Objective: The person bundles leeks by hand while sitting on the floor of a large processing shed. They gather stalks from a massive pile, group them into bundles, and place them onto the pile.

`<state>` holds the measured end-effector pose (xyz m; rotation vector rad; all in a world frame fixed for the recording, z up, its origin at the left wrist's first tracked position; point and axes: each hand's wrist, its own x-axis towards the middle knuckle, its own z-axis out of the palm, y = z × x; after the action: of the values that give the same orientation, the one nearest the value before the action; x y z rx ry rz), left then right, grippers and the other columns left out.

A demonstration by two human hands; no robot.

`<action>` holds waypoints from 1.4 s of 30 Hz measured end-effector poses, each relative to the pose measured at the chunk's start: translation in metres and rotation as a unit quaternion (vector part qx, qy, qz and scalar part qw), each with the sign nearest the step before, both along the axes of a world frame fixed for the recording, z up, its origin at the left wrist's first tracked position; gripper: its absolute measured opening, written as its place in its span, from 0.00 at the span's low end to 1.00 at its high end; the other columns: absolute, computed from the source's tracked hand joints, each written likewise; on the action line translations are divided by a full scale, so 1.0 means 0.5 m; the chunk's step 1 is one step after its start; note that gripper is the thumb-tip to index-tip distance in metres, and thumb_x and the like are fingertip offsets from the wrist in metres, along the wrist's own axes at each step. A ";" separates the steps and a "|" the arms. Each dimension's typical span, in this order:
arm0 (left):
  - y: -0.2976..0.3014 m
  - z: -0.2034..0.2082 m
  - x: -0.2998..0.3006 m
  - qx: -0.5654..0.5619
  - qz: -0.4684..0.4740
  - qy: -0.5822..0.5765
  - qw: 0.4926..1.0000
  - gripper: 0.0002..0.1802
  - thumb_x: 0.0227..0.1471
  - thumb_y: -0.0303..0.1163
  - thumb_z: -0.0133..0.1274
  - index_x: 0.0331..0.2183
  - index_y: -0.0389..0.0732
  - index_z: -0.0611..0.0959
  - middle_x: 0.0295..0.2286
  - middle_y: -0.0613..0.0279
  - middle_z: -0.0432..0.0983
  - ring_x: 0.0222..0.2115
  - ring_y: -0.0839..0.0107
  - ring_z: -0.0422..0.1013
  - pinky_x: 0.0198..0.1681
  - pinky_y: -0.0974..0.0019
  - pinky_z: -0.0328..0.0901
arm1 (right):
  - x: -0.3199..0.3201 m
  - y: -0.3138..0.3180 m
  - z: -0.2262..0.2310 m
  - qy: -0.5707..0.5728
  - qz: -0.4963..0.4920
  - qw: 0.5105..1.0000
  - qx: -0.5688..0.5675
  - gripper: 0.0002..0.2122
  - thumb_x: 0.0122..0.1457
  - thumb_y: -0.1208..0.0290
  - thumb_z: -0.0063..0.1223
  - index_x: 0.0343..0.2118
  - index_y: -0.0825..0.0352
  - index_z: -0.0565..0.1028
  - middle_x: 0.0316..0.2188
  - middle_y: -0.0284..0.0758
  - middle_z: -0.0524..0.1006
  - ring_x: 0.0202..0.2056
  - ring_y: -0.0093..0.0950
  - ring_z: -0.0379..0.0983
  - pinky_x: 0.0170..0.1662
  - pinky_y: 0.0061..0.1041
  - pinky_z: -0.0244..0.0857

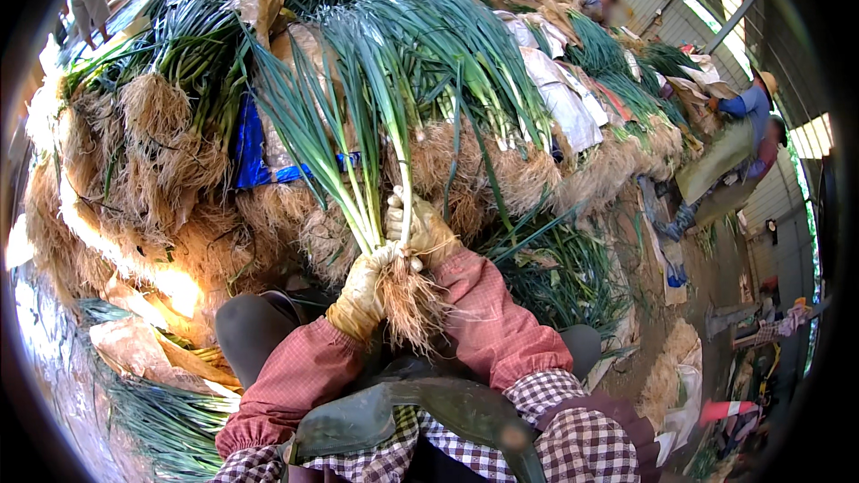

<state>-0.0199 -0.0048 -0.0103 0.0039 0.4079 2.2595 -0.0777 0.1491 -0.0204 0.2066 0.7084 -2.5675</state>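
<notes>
Stacked green onions (465,63) all around.
Left hand (362,291) and right hand (420,228), gloved, close together, clamped on one rooty bunch (394,215).

One head-worn fisheye view looks steeply down, close over the gloved hands and lap.

Premises: an open-sided farm produce shed used for sorting green onions. Evidence: a long heap of bundled green onions (268,116) with roots still attached, a dirt floor (707,277) strewn with trimmings, corrugated metal walling (667,0) (right side), and other workers (747,139) bent over the pile.
</notes>
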 end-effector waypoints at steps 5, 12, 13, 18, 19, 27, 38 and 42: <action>0.003 0.004 0.002 -0.007 0.015 -0.016 1.000 0.11 0.48 0.29 0.49 0.35 0.34 0.73 0.27 0.60 0.72 0.29 0.64 0.70 0.31 0.63 0.70 | 0.007 0.013 0.080 0.132 -0.093 0.982 0.102 0.25 0.55 0.44 0.39 0.36 0.66 0.73 0.14 0.29 0.70 0.11 0.16 0.62 0.11 0.13 0.58; -0.032 -0.020 -0.033 -0.119 0.159 0.024 0.980 0.09 0.52 0.31 0.45 0.31 0.33 0.73 0.23 0.62 0.70 0.24 0.70 0.68 0.26 0.71 0.67 | 0.153 -0.060 0.073 0.310 -0.103 0.580 0.747 0.15 0.58 0.61 0.41 0.24 0.68 0.69 0.17 0.45 0.71 0.19 0.43 0.68 0.23 0.35 0.63; -0.025 -0.003 -0.028 -0.087 0.135 0.036 0.986 0.09 0.51 0.30 0.45 0.31 0.34 0.73 0.23 0.62 0.70 0.24 0.70 0.68 0.26 0.70 0.67 | 0.191 -0.042 0.061 0.293 -0.007 0.534 0.793 0.15 0.58 0.61 0.40 0.24 0.67 0.69 0.17 0.44 0.71 0.20 0.43 0.69 0.24 0.35 0.63; 0.001 0.017 -0.023 -0.096 0.126 -0.001 0.987 0.08 0.49 0.30 0.47 0.30 0.35 0.74 0.20 0.63 0.69 0.24 0.69 0.68 0.27 0.67 0.67 | 0.258 0.116 -0.098 0.338 0.184 0.329 0.862 0.10 0.56 0.66 0.41 0.25 0.67 0.71 0.23 0.41 0.72 0.27 0.35 0.71 0.29 0.32 0.65; 0.008 0.020 -0.019 -0.090 0.091 -0.014 0.992 0.08 0.49 0.30 0.48 0.30 0.35 0.74 0.20 0.64 0.69 0.24 0.69 0.68 0.27 0.67 0.67 | 0.225 0.143 -0.059 0.369 -0.065 0.533 0.759 0.06 0.55 0.70 0.44 0.27 0.67 0.70 0.22 0.36 0.71 0.27 0.28 0.70 0.28 0.25 0.65; -0.006 -0.003 -0.006 -0.070 0.055 -0.003 0.996 0.07 0.50 0.30 0.47 0.30 0.36 0.72 0.23 0.61 0.70 0.25 0.66 0.70 0.24 0.67 0.69 | -0.018 0.052 0.182 0.229 0.074 0.886 0.397 0.15 0.60 0.64 0.41 0.44 0.70 0.69 0.16 0.26 0.66 0.14 0.14 0.57 0.15 0.12 0.51; 0.003 0.025 -0.025 -0.085 0.119 -0.080 0.986 0.09 0.51 0.31 0.46 0.33 0.36 0.74 0.24 0.60 0.73 0.25 0.67 0.70 0.26 0.64 0.69 | 0.163 -0.040 0.164 0.477 -0.112 0.561 0.667 0.10 0.59 0.67 0.42 0.26 0.67 0.71 0.13 0.32 0.67 0.16 0.23 0.65 0.19 0.22 0.59; 0.005 0.011 -0.028 -0.106 0.081 -0.017 0.991 0.09 0.52 0.31 0.46 0.37 0.41 0.74 0.24 0.64 0.71 0.23 0.68 0.70 0.22 0.63 0.69 | 0.279 0.104 0.095 0.277 0.356 0.546 0.706 0.13 0.56 0.59 0.43 0.26 0.64 0.74 0.14 0.34 0.69 0.18 0.29 0.68 0.24 0.28 0.64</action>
<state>-0.0341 -0.0025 -0.0047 -0.1835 0.6490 2.3601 0.0618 0.2010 0.0273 -0.3778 2.3267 -0.6948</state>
